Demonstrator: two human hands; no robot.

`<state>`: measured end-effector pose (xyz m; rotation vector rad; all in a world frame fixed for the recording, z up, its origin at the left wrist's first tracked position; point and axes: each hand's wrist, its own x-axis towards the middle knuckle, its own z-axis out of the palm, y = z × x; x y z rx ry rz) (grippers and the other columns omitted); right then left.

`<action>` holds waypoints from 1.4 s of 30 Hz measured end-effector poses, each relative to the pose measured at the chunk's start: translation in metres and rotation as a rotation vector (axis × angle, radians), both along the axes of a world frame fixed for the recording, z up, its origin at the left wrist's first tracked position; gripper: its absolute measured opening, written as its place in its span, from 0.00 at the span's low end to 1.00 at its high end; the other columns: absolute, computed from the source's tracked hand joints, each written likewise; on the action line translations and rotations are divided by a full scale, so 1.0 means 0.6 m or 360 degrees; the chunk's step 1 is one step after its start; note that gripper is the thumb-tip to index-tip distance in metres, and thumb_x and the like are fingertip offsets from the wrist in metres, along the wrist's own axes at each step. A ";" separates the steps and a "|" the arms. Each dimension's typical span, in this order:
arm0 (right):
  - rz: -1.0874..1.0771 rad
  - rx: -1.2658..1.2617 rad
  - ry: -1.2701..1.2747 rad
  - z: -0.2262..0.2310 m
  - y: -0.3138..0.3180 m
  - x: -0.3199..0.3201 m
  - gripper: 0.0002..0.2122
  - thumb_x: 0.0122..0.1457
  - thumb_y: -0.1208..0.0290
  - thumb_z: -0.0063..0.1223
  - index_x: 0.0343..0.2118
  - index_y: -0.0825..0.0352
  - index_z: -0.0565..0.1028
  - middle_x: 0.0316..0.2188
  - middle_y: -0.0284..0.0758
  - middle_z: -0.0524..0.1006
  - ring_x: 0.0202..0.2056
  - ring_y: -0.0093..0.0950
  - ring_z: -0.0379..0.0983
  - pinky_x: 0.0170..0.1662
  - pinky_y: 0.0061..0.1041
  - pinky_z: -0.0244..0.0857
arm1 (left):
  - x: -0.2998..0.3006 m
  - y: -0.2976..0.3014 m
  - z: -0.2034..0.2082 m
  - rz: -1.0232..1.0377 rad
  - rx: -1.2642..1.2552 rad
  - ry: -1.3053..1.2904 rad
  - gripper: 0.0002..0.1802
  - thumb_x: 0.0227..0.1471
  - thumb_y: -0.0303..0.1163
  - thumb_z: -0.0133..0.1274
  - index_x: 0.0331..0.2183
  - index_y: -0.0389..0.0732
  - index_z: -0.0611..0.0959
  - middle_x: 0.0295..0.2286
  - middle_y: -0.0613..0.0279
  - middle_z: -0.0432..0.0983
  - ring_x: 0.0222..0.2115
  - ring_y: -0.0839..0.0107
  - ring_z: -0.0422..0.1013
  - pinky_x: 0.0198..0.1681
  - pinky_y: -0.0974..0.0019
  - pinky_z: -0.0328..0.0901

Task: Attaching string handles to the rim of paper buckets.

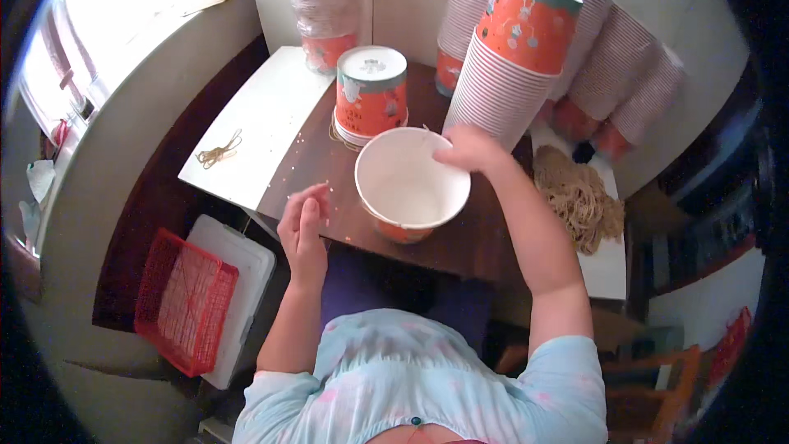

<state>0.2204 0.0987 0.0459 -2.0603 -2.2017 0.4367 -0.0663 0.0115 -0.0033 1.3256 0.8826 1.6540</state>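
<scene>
A wide paper bucket, white inside with an orange printed outside, stands mouth up on the brown tabletop near its front edge. My right hand grips its rim at the right, thumb inside the mouth. Just left of the bucket and apart from it is my left hand. Its fingers are drawn together with the thumb against them; whatever they may hold is too small to make out. Behind, an orange and green bucket rests upside down, with thin cord around its lower rim.
A tall leaning stack of nested buckets stands at the right. Wrapped stacks line the back. A tan heap of cord lies right, a small bundle of cord left. Below left is a red plastic basket.
</scene>
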 end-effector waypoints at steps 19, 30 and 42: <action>0.0390 0.0746 0.2139 0.102 0.025 -0.137 0.34 0.54 0.66 0.56 0.58 0.74 0.52 0.52 0.40 0.65 0.53 0.28 0.62 0.56 0.28 0.56 | -0.025 0.230 0.091 0.0157 0.0993 0.0852 0.53 0.35 0.33 0.64 0.59 0.39 0.52 0.56 0.48 0.53 0.57 0.55 0.52 0.58 0.55 0.52; 0.0263 0.0803 0.1680 -0.027 0.195 -0.102 0.36 0.48 0.64 0.62 0.57 0.70 0.55 0.48 0.41 0.69 0.50 0.29 0.66 0.53 0.28 0.59 | 0.035 0.399 -0.022 -0.0121 0.0451 0.0829 0.57 0.34 0.34 0.66 0.58 0.29 0.48 0.55 0.42 0.54 0.56 0.56 0.54 0.58 0.61 0.52; 0.0048 0.2263 0.0136 0.161 -0.013 -0.014 0.18 0.48 0.66 0.58 0.40 0.68 0.71 0.37 0.42 0.73 0.40 0.41 0.69 0.45 0.37 0.62 | 0.064 0.308 -0.041 0.0577 0.0593 0.1292 0.44 0.38 0.34 0.62 0.55 0.32 0.59 0.51 0.41 0.60 0.53 0.47 0.56 0.57 0.52 0.52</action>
